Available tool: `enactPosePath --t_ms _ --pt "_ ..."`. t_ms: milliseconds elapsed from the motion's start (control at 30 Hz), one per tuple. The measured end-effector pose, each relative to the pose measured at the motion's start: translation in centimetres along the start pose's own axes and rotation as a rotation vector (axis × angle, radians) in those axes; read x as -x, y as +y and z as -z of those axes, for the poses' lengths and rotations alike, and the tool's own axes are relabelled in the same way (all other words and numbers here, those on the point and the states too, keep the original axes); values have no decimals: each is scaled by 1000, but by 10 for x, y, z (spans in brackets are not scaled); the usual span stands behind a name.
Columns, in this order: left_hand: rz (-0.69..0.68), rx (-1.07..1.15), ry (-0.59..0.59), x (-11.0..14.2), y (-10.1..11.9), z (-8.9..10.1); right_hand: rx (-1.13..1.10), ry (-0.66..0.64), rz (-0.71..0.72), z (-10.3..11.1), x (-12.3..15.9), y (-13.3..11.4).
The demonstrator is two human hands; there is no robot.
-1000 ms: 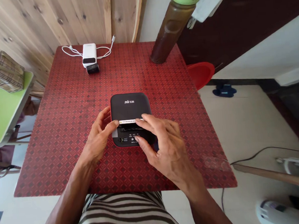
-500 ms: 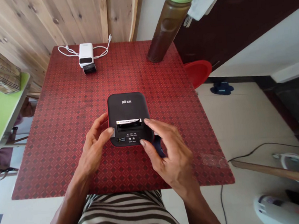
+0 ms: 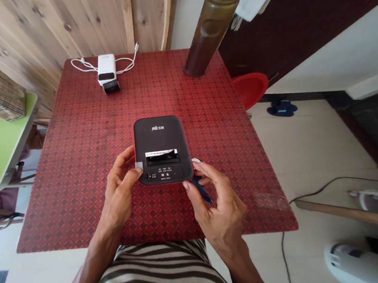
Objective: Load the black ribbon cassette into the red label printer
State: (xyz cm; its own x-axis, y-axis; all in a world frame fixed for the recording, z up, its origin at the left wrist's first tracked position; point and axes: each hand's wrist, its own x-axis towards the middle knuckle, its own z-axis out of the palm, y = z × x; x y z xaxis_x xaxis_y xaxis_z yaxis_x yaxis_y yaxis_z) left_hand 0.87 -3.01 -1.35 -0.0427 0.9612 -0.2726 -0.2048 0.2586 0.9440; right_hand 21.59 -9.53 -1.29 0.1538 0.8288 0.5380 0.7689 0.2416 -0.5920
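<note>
A black receipt printer [image 3: 162, 139] with red sides rests on the red table in front of me, its paper slot and small buttons facing up. A white warning strip [image 3: 157, 153] runs along the slot, partly lifted at its right end. My left hand [image 3: 122, 186] grips the printer's left edge, thumb on a small grey tab [image 3: 139, 165] there. My right hand [image 3: 217, 196] holds the near right corner, thumb at the front edge and fingers along the side. A dark strip [image 3: 202, 188] shows between that thumb and fingers; what it is I cannot tell.
The red patterned table [image 3: 86, 123] carries a white power bank [image 3: 106, 65] with a cable, a small black item [image 3: 111, 86] against it, and a tall brown bottle [image 3: 205, 35]. A red stool [image 3: 252, 90] stands beyond the right edge. Left is a green table [image 3: 6, 147].
My right hand has moved off the printer's top; its fingers are now at the right side and its thumb at the near corner. The left hand keeps its hold.
</note>
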Motion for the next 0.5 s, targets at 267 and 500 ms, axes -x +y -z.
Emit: enactPosePath --t_ms 267,500 --pt "-23 -31 21 1 6 -11 -2 1 -45 -1 0 0" --pt "-42 -34 65 1 3 -15 -30 33 -26 -5 1 1"
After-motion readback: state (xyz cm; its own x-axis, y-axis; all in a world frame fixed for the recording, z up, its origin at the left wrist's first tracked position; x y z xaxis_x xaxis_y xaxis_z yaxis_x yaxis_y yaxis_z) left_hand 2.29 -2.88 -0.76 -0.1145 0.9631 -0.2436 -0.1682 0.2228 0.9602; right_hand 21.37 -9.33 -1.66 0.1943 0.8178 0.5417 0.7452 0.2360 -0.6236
